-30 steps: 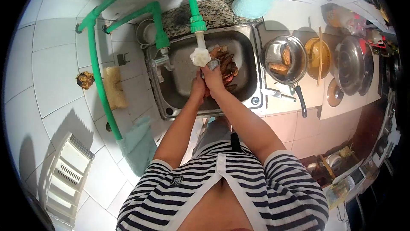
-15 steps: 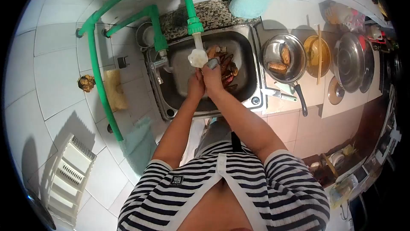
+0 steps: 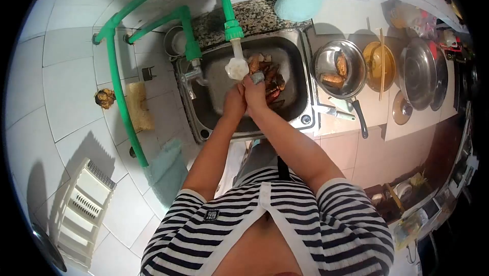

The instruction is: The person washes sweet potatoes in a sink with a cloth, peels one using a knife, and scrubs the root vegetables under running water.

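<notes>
My right hand (image 3: 254,92) is closed around a grey scouring pad (image 3: 257,77), just below the white tap head (image 3: 237,68). Pressed close beside it, my left hand (image 3: 235,101) has its fingers curled in. Whatever lies between the two hands is hidden. Both are over the steel sink (image 3: 214,121). Several reddish-brown roots, like sweet potatoes (image 3: 273,83), lie in the basin to the right of my hands. Two similar roots (image 3: 333,79) rest in a steel pan (image 3: 326,57) on the counter.
A knife (image 3: 344,116) lies between the sink and the pan's black handle (image 3: 361,123). Further right stand a yellow bowl (image 3: 387,64) with chopsticks across it and a large metal basin (image 3: 416,74). Green pipes (image 3: 120,92) and a second tap (image 3: 192,74) are at left.
Both hands have shifted very slightly toward me, staying together under the tap, and more of the roots behind them shows. The view has shifted slightly.
</notes>
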Demonstrator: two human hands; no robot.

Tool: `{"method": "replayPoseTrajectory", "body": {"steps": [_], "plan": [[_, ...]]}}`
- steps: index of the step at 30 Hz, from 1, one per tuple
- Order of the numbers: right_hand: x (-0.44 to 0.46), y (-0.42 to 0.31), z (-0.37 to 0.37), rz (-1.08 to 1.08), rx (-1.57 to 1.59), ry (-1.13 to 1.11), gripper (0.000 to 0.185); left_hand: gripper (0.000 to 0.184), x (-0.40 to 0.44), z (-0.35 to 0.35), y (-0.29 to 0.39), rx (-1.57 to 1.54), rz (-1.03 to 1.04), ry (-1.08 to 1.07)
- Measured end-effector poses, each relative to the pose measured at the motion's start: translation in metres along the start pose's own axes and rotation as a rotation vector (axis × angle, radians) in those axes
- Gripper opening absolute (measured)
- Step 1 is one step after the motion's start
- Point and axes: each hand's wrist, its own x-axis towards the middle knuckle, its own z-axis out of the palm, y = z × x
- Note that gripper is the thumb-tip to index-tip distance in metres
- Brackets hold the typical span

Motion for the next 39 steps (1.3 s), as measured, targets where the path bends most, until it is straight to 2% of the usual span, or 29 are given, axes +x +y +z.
{"method": "replayPoseTrajectory", "body": {"steps": [2, 4, 6, 7, 8, 9, 10, 12, 13, 14, 16, 17, 19, 20, 21, 22, 24, 25, 27, 30, 31, 32, 33, 34, 35, 36, 37, 38, 39], "plan": [[0.004, -0.005, -0.005, -0.004, 0.083, -0.024, 0.022, 0.051, -0.013, -0.004, 0.015, -0.108, -0.072, -0.009], [0.032, -0.031, -0.013, 0.298, 0.192, -0.137, 0.017, 0.046, -0.016, -0.003, 0.015, -0.206, -0.14, -0.023], [0.058, -0.021, -0.016, 0.378, 0.284, -0.191, 0.015, 0.048, -0.018, 0.015, -0.01, -0.012, 0.251, 0.201], [0.061, -0.027, -0.015, 0.409, 0.45, -0.152, 0.016, 0.048, -0.019, 0.002, 0.003, -0.012, 0.253, 0.197], [0.063, -0.035, -0.015, 0.437, 0.608, -0.119, 0.016, 0.048, -0.021, -0.012, 0.018, -0.608, -0.263, -0.107], [0.06, -0.038, -0.016, 0.398, 0.507, -0.158, 0.02, 0.048, -0.022, -0.023, 0.027, -1.181, -0.794, -0.43], [0.055, -0.036, -0.012, 0.402, 0.51, -0.158, 0.02, 0.048, -0.021, -0.023, 0.026, -1.176, -0.798, -0.429], [0.033, -0.028, -0.007, 0.324, 0.343, -0.082, 0.023, 0.046, -0.016, -0.017, 0.03, -1.405, -0.765, -0.371], [0.023, -0.015, -0.008, 0.207, 0.135, -0.106, 0.028, 0.046, -0.013, -0.016, 0.028, -1.411, -0.756, -0.371], [0.004, -0.015, -0.005, 0.002, -0.234, -0.033, 0.032, 0.046, -0.008, -0.014, 0.024, -1.415, -0.813, -0.385], [-0.003, -0.009, -0.009, -0.033, -0.255, -0.051, 0.033, 0.045, -0.008, -0.009, 0.018, -1.415, -0.884, -0.395], [-0.001, -0.009, -0.01, -0.032, -0.253, -0.051, 0.033, 0.047, -0.01, -0.005, 0.017, -1.343, -0.886, -0.321], [-0.004, -0.021, -0.008, 0.113, -0.235, -0.04, 0.025, 0.05, -0.017, 0.005, 0.011, -1.26, -0.896, -0.26], [0.008, -0.023, -0.009, 0.113, -0.237, -0.041, 0.025, 0.051, -0.018, 0.01, 0.008, -0.977, -0.724, -0.193], [0.028, -0.024, -0.011, 0.24, 0.03, -0.095, 0.02, 0.053, -0.019, 0.013, 0.006, -0.693, -0.551, -0.127], [0.045, -0.024, -0.013, 0.364, 0.304, -0.147, 0.016, 0.053, -0.02, 0.009, 0.007, -0.688, -0.551, -0.127], [0.067, -0.024, -0.018, 0.399, 0.344, -0.132, 0.014, 0.052, -0.023, -0.006, 0.015, -0.199, -0.188, -0.042], [0.069, -0.028, -0.017, 0.433, 0.375, -0.117, 0.012, 0.052, -0.027, -0.011, 0.02, -0.199, -0.188, -0.037], [0.061, -0.031, -0.017, 0.393, 0.302, -0.096, 0.013, 0.051, -0.036, -0.018, 0.028, 0.144, -0.148, -0.084], [0.035, -0.02, -0.016, 0.3, 0.295, -0.056, 0.015, 0.05, -0.027, -0.015, 0.018, 0.086, -0.173, -0.066], [0.023, -0.022, -0.013, 0.255, 0.058, -0.042, 0.015, 0.05, -0.023, -0.009, 0.015, 0.08, -0.171, -0.062], [0.011, -0.021, -0.011, 0.214, -0.177, -0.027, 0.016, 0.049, -0.022, -0.003, 0.009, -0.186, -0.239, -0.07], [0.004, -0.008, -0.01, 0.215, -0.176, -0.027, 0.016, 0.048, -0.021, 0.0, 0.005, -0.45, -0.304, -0.078], [0.0, 0.006, -0.009, 0.075, -0.113, -0.031, 0.015, 0.048, -0.019, 0.001, 0.007, -0.448, -0.302, -0.081], [0.0, 0.016, -0.011, -0.064, -0.053, -0.037, 0.014, 0.048, -0.017, 0.005, 0.011, -0.551, -0.457, -0.061], [0.001, 0.011, -0.012, -0.065, -0.056, -0.038, 0.014, 0.048, -0.016, 0.006, 0.015, -0.654, -0.612, -0.038], [0.005, 0.004, -0.014, 0.086, 0.029, -0.078, 0.014, 0.048, -0.017, 0.001, 0.015, -0.654, -0.613, -0.037], [0.011, -0.004, -0.016, 0.236, 0.117, -0.116, 0.016, 0.047, -0.018, -0.007, 0.012, -0.745, -0.659, -0.207], [0.019, -0.012, -0.019, 0.25, 0.246, -0.119, 0.018, 0.047, -0.021, -0.011, 0.014, -0.793, -0.68, -0.29]]}}
